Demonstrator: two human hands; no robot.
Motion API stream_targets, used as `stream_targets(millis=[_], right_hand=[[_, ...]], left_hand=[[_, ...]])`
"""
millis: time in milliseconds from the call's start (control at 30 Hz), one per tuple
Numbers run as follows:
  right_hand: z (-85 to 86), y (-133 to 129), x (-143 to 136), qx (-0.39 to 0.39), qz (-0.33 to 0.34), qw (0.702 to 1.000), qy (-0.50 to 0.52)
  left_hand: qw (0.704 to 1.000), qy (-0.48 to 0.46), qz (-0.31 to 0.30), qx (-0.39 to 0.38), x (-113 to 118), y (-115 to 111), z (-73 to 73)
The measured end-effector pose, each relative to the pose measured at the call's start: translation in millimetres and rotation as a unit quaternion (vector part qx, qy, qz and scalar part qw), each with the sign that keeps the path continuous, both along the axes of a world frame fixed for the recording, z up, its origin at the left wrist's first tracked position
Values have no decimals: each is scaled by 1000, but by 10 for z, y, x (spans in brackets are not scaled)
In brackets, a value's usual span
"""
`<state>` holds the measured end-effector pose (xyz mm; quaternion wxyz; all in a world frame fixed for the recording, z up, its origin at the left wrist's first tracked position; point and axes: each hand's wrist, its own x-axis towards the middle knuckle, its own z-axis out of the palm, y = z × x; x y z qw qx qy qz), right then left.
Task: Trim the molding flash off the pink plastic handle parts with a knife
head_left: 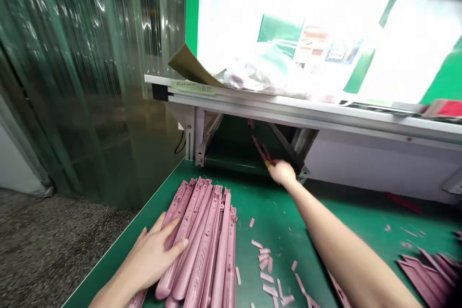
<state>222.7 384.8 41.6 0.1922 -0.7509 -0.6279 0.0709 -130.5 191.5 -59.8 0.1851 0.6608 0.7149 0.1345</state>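
Green table (258, 211) runs out in front of the belt (231, 149), with a speckled floor (104, 236) and a clear strip curtain (101, 82) to the belt's left. Over the belt crosses a metal shelf (252, 107); on it, above the belt, lie a clear bag (249, 72) and a bent card flap (193, 65). Behind the shelf and higher than the belt stands a brightly lit board (234, 9) with papers.

Long pink bars (207, 245) lie side by side on the table, before the belt's left part, their far ends pointing towards it. The left hand (157, 250) rests on the leftmost of them, fingers spread and loose, not clenched round any bar.

At the belt's right front corner, the right hand (283, 172) is closed on a reddish forked thing (263, 151), blurred, whose prongs reach over the belt. Small pink scraps (267, 276) are scattered on the table in front of the belt, to the bars' right. Further right of the belt, near the wearer, sit more pink parts (429, 272).
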Motion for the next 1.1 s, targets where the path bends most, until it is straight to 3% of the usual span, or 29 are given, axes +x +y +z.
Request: stream_targets(millis=[167, 267, 333, 467, 567, 667, 733, 800, 867, 933, 1000, 1100], right_hand=[[-213, -1598, 89, 49, 22, 995, 90], [-304, -2559, 17, 71, 41, 985, 153], [-255, -3123, -61, 61, 63, 971, 224], [81, -3891, -115, -79, 113, 858, 495], [262, -4094, -7, -180, 139, 785, 576], [190, -4052, 155, -215, 153, 760, 594], [23, -3951, 253, -174, 156, 781, 580], [-192, -3831, 323, -121, 151, 834, 516], [-404, -3721, 344, -72, 139, 903, 400], [-556, -3636, 293, -35, 127, 948, 290], [-600, -3573, 153, 12, 116, 959, 259], [-474, -3479, -182, 65, 143, 912, 378]], left_hand=[[999, -4, -16, 45, 210, -288, 122], [992, 6, -18, 128, 475, -562, 331], [976, 10, -79, 204, 707, -796, 531], [916, -9, -278, 290, 1044, -1242, 887], [893, -49, -352, 278, 1038, -1461, 1001], [896, -110, -369, 220, 921, -1591, 1065], [913, -177, -328, 166, 875, -1646, 1123], [928, -279, -233, 85, 892, -1677, 1172], [913, -388, -126, -7, 976, -1686, 1172], [875, -473, -59, -83, 1113, -1678, 1096], [833, -537, -23, -132, 1276, -1662, 958], [772, -611, 0, -174, 1498, -1634, 737]])
